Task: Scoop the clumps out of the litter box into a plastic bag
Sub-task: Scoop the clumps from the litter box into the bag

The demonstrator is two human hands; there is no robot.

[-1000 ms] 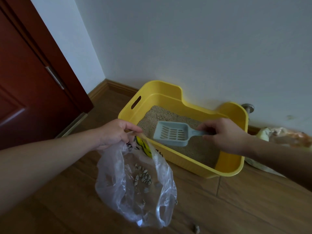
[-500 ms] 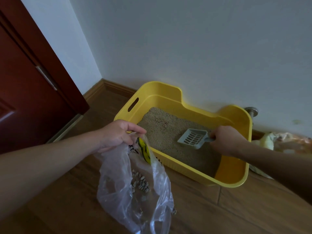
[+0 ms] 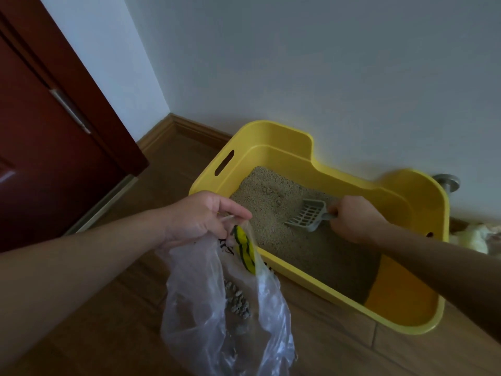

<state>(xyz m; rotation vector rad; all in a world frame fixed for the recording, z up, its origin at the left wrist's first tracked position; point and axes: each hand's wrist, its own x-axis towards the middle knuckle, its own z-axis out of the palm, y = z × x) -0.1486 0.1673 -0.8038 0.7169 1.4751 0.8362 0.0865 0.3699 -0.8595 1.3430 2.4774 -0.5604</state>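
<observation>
White wall (image 3: 325,63) and wooden floor (image 3: 122,308) frame our view, with a dark red door (image 3: 40,145) at the left. Against the wall sits the yellow litter box (image 3: 423,202), its sandy litter (image 3: 271,202) heaped toward the left end while the right end shows bare yellow bottom. Just in front of the box hangs our clear plastic bag (image 3: 206,308), printed with a yellow-and-black mark, and a cluster of grey clumps (image 3: 238,302) lies inside it. Our left hand (image 3: 200,218) pinches the bag's rim tight, holding it up beside the box's near wall. Our right hand (image 3: 352,218) is clenched around the handle of the pale slotted scoop (image 3: 306,215) — its blade tilts down, front edge touching the litter. Beyond the box's right corner we see a metal doorstop (image 3: 447,183).
</observation>
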